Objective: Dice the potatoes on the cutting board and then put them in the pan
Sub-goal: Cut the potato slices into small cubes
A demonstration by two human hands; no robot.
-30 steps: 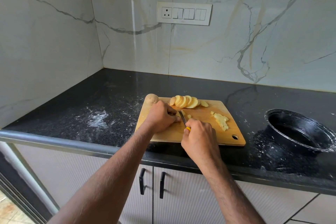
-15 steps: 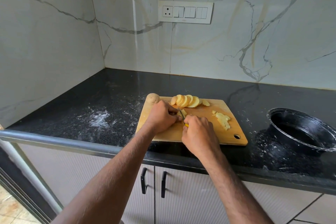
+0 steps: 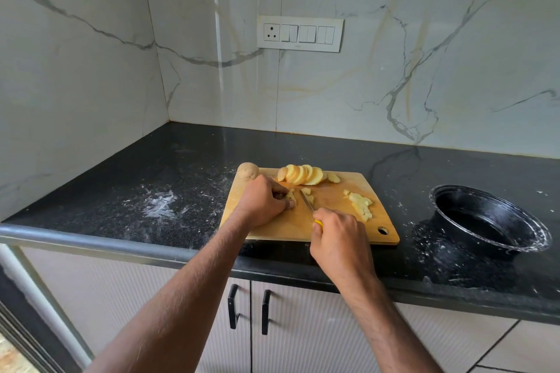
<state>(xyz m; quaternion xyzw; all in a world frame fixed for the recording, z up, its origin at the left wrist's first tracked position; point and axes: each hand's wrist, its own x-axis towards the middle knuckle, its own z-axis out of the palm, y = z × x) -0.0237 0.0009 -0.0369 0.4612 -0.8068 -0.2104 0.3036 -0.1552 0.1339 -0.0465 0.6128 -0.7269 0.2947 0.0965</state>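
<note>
A wooden cutting board [image 3: 333,227] lies on the black counter. My left hand [image 3: 263,201] pinches a potato slice [image 3: 291,194] against the board with curled fingers. My right hand [image 3: 339,232] grips a yellow-handled knife [image 3: 307,200], whose blade points away from me just right of that slice. A fan of potato slices [image 3: 303,174] lies at the board's far edge. Diced potato pieces [image 3: 360,204] sit on the board's right side. A whole unpeeled potato [image 3: 248,171] rests at the far left corner. The black pan [image 3: 488,221] stands to the right of the board.
White powder smears [image 3: 160,206] mark the counter left of the board and around the pan. Marble walls close the counter at the back and left, with a switch panel [image 3: 300,33] on the back wall. Cabinet doors with black handles [image 3: 248,310] lie below the counter edge.
My right hand has drawn back toward me and to the right, so the blade now shows clear of my left hand. A few cut pieces lie beside the blade.
</note>
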